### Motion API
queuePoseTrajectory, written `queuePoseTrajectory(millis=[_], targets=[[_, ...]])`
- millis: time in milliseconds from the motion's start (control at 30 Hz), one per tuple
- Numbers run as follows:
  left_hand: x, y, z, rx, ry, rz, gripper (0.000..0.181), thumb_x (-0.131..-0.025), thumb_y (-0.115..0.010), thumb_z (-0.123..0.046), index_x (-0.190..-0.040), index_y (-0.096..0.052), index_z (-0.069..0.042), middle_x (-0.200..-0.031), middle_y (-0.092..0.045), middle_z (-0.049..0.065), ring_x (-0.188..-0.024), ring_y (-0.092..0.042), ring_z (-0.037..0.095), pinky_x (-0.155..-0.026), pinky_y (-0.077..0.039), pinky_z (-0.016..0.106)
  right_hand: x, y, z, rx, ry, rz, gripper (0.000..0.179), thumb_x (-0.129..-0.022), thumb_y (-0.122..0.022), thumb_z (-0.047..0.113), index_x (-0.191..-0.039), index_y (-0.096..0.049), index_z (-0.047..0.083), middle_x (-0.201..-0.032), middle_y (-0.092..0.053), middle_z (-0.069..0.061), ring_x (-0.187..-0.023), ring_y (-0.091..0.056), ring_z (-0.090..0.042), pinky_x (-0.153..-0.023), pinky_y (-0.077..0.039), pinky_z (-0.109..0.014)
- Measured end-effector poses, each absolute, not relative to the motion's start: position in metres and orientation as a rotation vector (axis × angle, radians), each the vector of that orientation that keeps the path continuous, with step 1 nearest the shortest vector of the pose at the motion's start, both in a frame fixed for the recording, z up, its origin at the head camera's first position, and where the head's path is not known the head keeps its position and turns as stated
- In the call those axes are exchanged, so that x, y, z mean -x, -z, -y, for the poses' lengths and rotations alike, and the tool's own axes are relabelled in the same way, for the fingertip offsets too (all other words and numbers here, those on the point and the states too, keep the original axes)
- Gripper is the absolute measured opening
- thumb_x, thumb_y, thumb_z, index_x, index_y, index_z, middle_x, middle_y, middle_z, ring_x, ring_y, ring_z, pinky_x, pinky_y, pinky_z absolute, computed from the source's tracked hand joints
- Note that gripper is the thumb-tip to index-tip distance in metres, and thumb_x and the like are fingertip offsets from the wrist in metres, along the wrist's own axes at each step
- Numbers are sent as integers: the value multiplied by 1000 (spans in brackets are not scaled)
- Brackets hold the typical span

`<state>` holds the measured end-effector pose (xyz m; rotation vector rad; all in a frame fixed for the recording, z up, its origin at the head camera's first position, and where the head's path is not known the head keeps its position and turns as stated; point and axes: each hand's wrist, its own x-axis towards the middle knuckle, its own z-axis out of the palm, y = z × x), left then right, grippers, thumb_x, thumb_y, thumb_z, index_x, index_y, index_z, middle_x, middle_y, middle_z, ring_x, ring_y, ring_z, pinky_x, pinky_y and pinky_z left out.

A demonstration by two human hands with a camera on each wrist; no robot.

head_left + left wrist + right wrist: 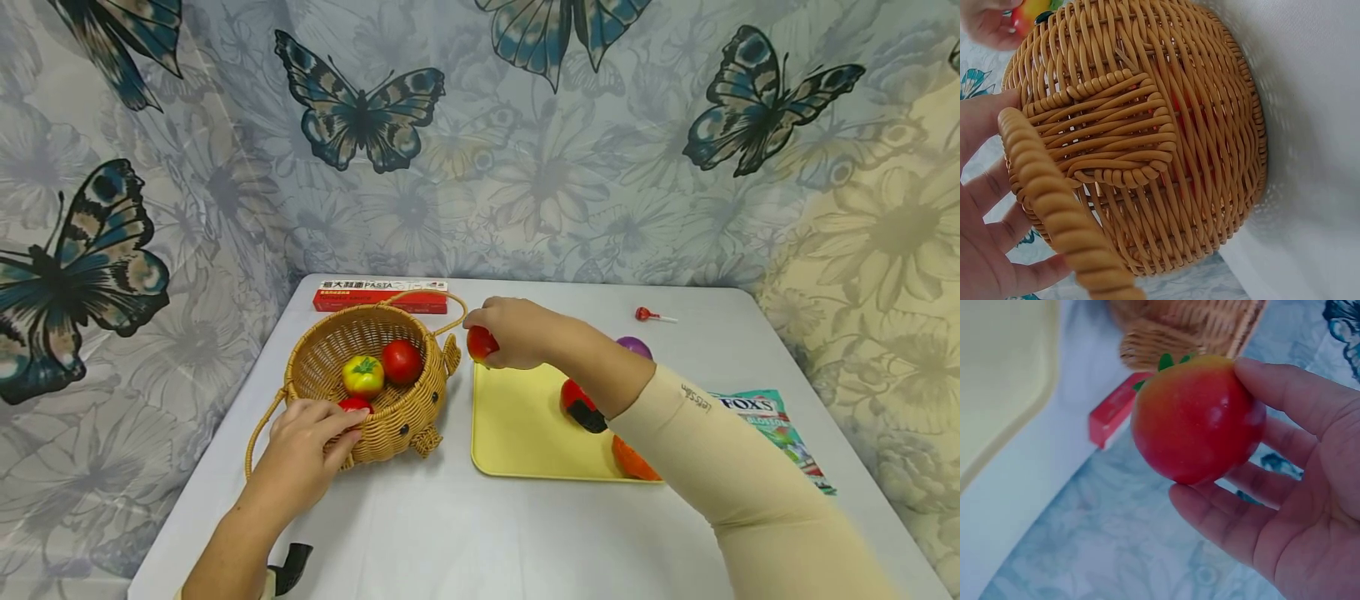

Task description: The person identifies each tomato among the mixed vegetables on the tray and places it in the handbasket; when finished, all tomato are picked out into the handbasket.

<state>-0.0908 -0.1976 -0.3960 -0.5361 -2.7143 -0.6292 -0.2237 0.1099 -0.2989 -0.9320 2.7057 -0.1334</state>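
My right hand holds a red-and-yellow toy tomato with green leaves, thumb on one side and fingers on the other. It is above the tray's far left corner, to the right of a wicker basket. My left hand grips the basket's near rim. Inside the basket lie a yellow-green tomato, a red tomato and another red thing, partly hidden by my left fingers. In the left wrist view a rope-like handle crosses in front of the woven side.
On the yellow tray are a red round thing and an orange one, partly covered by my right arm. A purple thing shows behind it. A pasta box, lollipop and green Fox's bag lie around.
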Motion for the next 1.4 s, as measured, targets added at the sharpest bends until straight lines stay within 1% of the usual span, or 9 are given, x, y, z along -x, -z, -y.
queuePoseTrajectory(millis=[233, 467, 700, 867, 1000, 1167, 1267, 1400], targets=[[91, 397, 199, 526, 639, 2717, 33, -85, -83, -10, -116, -79, -20, -95, -66, -3, -103, -56, 27, -92, -43, 52, 223, 283, -80, 994, 142, -2710, 56, -92, -76, 23, -145, -56, 17, -129, -59, -8, -112, -59, -25, -91, -56, -36], [91, 397, 199, 526, 644, 2722, 34, -85, -83, -11, -117, -78, -21, -96, -66, -4, -103, -55, 26, -93, -42, 51, 221, 278, -51, 1075, 185, -2736, 56, -93, -75, 25, -145, -56, 20, -133, -58, -7, -116, -59, -23, -92, -57, -34], [91, 397, 200, 557, 624, 2704, 34, -85, -83, -12, -118, -78, -22, -95, -65, -4, -102, -55, 26, -92, -42, 51, 221, 286, -27, 1118, 193, -2753, 58, -94, -75, 29, -147, -54, 22, -148, -52, -8, -129, -56, -27, -102, -53, -39], [92, 397, 200, 559, 616, 2706, 34, -85, -83, -12, -117, -78, -21, -95, -65, -4, -102, -55, 26, -93, -42, 52, 221, 295, -14, 1140, 193, -2741, 59, -94, -74, 32, -148, -53, 22, -147, -52, -9, -127, -57, -25, -101, -54, -40], [92, 397, 199, 552, 620, 2715, 33, -86, -83, -13, -118, -78, -22, -96, -66, -4, -102, -55, 25, -92, -42, 52, 220, 304, -8, 1160, 191, -2709, 60, -95, -74, 32, -149, -52, 20, -144, -53, -11, -121, -60, -24, -97, -56, -36], [91, 397, 198, 539, 633, 2726, 34, -86, -82, -13, -118, -78, -22, -97, -66, -4, -103, -55, 25, -92, -42, 52, 218, 313, -6, 1174, 188, -2682, 58, -96, -73, 31, -149, -51, 20, -142, -55, -8, -119, -61, -22, -97, -55, -34], [91, 397, 199, 528, 642, 2735, 34, -87, -82, -13, -119, -78, -22, -98, -66, -4, -104, -55, 25, -93, -42, 52, 217, 317, -4, 1191, 185, -2671, 58, -96, -72, 31, -149, -52, 21, -141, -55, -8, -119, -61, -21, -98, -55, -33], [91, 397, 200, 520, 645, 2748, 33, -88, -81, -14, -120, -77, -21, -99, -66, -3, -105, -55, 26, -94, -41, 53, 217, 319, -3, 1189, 158, -2660, 59, -96, -72, 31, -151, -50, 23, -146, -53, -7, -126, -58, -23, -105, -51, -36]])
